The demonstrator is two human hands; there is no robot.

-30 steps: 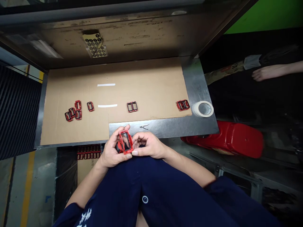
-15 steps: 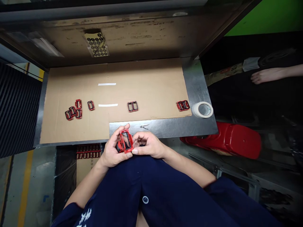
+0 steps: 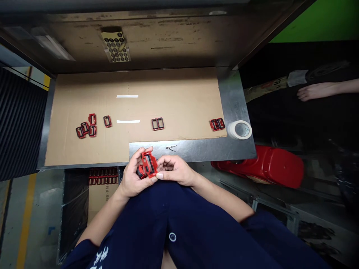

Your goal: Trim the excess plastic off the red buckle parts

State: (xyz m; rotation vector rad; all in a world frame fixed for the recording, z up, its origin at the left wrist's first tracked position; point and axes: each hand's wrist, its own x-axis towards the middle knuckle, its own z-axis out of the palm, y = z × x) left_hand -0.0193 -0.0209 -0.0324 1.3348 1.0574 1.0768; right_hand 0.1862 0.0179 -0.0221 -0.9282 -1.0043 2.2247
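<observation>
Over my lap, just below the bench's front edge, both hands hold a small red rectangular frame (image 3: 148, 164) with a dark opening. My left hand (image 3: 134, 178) wraps its left side, thumb up along the edge, with more red parts showing under the fingers. My right hand (image 3: 175, 170) pinches its right side with curled fingers. On the cardboard sheet (image 3: 174, 97) lie more red frames: a cluster at the left (image 3: 86, 127), a single one (image 3: 107, 121), a dark pair in the middle (image 3: 157, 123) and a red pair at the right (image 3: 217, 124).
A roll of white tape (image 3: 240, 129) sits on the metal bench at the right; small tweezers (image 3: 170, 148) lie near its front edge. A box of red frames (image 3: 103, 176) stands below left. A red container (image 3: 266, 166) lies to the right. Another person's hand (image 3: 311, 90) rests far right.
The red frame has tilted slightly in my fingers and the view has shifted a little. Both hands stay in the same place.
</observation>
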